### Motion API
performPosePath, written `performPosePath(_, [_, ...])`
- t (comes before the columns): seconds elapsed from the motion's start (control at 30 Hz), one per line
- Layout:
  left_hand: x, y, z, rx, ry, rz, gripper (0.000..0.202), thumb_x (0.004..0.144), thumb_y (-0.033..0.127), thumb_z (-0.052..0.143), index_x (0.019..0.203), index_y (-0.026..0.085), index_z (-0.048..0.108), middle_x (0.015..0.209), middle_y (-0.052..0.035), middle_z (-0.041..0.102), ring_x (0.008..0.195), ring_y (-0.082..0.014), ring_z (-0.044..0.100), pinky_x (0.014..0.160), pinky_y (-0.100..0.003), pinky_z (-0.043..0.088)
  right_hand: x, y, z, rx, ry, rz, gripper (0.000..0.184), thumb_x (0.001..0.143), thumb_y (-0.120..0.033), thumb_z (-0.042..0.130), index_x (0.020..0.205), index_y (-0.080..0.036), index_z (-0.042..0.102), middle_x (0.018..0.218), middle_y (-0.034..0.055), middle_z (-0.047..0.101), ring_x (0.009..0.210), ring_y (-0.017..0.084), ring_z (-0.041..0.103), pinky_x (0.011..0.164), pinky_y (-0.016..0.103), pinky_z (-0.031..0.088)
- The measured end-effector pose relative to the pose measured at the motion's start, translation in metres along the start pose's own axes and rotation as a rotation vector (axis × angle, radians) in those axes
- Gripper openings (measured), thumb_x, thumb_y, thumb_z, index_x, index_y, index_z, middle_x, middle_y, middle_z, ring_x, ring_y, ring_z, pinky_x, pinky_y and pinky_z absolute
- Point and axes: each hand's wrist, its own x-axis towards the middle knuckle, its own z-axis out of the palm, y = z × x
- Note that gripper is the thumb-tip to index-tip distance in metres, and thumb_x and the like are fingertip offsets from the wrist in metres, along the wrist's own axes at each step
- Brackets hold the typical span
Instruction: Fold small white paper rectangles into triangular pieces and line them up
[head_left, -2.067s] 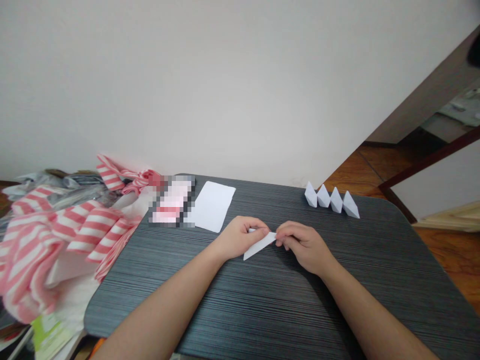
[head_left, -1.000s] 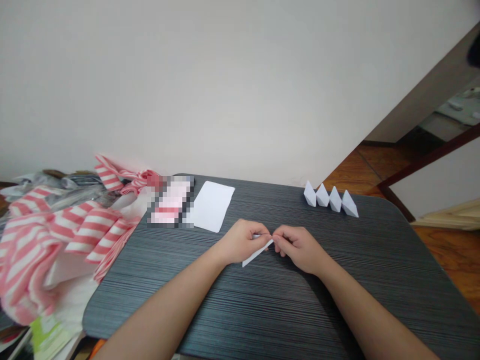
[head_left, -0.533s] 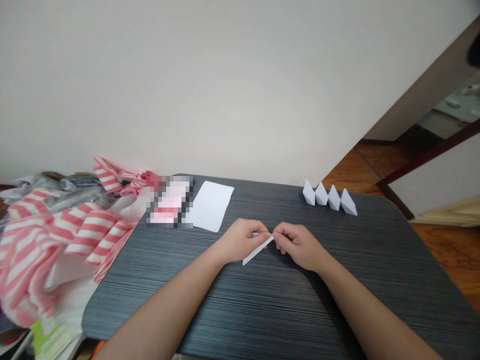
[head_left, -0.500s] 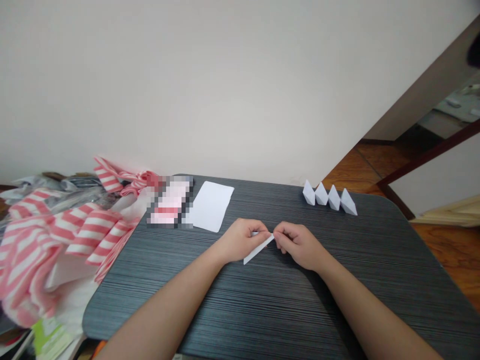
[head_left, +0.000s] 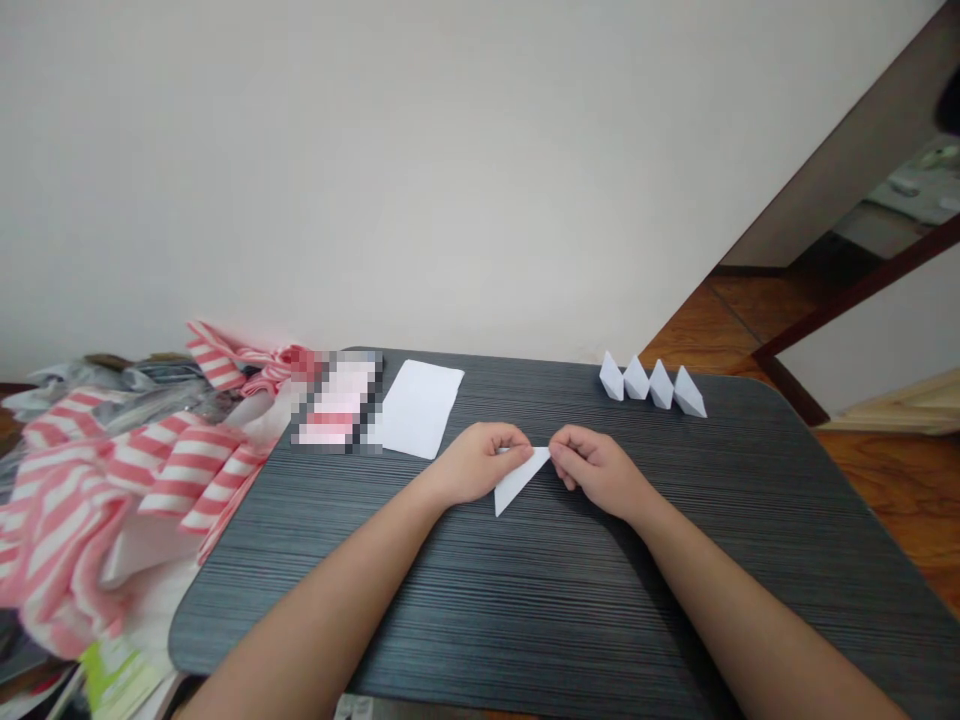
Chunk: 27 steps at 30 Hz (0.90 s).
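From where I'm operating, both hands sit over the middle of the dark grey ribbed counter (head_left: 465, 600). My left hand (head_left: 476, 463) is curled, its fingers and thumb pinching the upper edge of a narrow triangle of folded white paper (head_left: 519, 482). My right hand (head_left: 596, 470) has its fingertips pressed together on the triangle's right-hand point. The paper sits between the hands, with its lower tip angled toward me, and I can't tell whether that tip touches the counter.

Ahead of my right hand, four small folded white paper wedges (head_left: 651, 383) stand in a row near the far edge. Ahead of my left hand lies a flat rectangular white paper sheet (head_left: 418, 408), and a pile of pink-and-white striped fabric (head_left: 75, 510) spills off to that hand's left.

The thin paper is held at only two places, so I judge that a slackened pinch could let it slip or spring open, and an uneven pull could skew a crease. A careless reach past my right hand could topple the light wedges over the edge.

Beside the white sheet, a pink-and-white pack (head_left: 337, 400) is pixelated, and a green printed leaflet (head_left: 116, 680) at the far left is too small to read, so I can make out no brand or writing.
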Motion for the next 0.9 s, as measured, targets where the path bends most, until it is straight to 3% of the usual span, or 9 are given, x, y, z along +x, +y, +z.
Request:
performPosePath(0.3, [0.012, 0.004, -0.011, 0.006, -0.140, -0.010, 0.027, 0.081, 0.037, 0.050, 0.076, 0.014, 0.062, 0.065, 0.0010, 0.054, 0.058, -0.0092, 0.045, 0.051, -0.020, 0.032, 0.003, 0.001, 0.001, 0.012, 0.008, 0.004, 0.021, 0.090, -0.031, 0.046, 0.073, -0.018, 0.050, 0.058, -0.0041, 0.050, 0.048, 0.009, 0.046, 0.050, 0.022, 0.037])
performPosePath(0.73, [0.007, -0.006, -0.010, 0.007, -0.021, 0.039, 0.028, 0.085, 0.036, 0.046, 0.079, 0.014, 0.062, 0.067, 0.0009, 0.054, 0.060, -0.0095, 0.045, 0.053, -0.020, 0.033, 0.011, -0.004, 0.005, 0.007, 0.014, 0.040, 0.022, 0.089, -0.032, 0.046, 0.072, -0.018, 0.050, 0.059, -0.0037, 0.052, 0.048, 0.008, 0.047, 0.050, 0.021, 0.038])
performPosePath(0.9, [0.003, -0.007, -0.012, 0.058, 0.017, 0.061, 0.028, 0.086, 0.034, 0.044, 0.078, 0.015, 0.063, 0.067, 0.0012, 0.055, 0.062, -0.0098, 0.045, 0.054, -0.020, 0.033, 0.017, -0.013, 0.005, 0.055, -0.049, 0.100, 0.021, 0.089, -0.029, 0.046, 0.072, -0.017, 0.051, 0.057, -0.0035, 0.052, 0.045, 0.007, 0.046, 0.045, 0.019, 0.034])
